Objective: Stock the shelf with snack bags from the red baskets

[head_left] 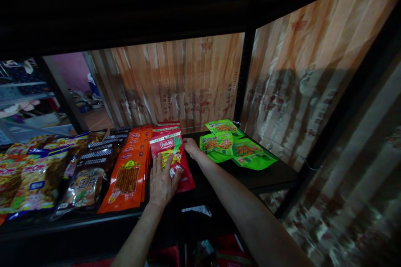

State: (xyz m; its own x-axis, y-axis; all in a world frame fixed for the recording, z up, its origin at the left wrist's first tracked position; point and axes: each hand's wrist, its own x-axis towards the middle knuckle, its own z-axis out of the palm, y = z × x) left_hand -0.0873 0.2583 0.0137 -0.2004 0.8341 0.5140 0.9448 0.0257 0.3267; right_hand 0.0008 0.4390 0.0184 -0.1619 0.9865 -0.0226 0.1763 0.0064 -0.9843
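Observation:
A red snack packet with a pale top strip lies on a black shelf, over other red packets whose top edges show behind it. My left hand rests flat on its front, fingers spread. At the packet's upper right edge is my right hand, its fingers curled against that edge; the fingertips are partly hidden. Left of the red packets runs an overlapping row of orange snack packets. Several green snack packets lie in a loose group to the right of my right hand.
Dark packets and yellow-purple snack bags fill the shelf's left side. A black upright post stands at the back corner, with a thin wire along the rear. Patterned curtains hang behind. Red packages show on the level below.

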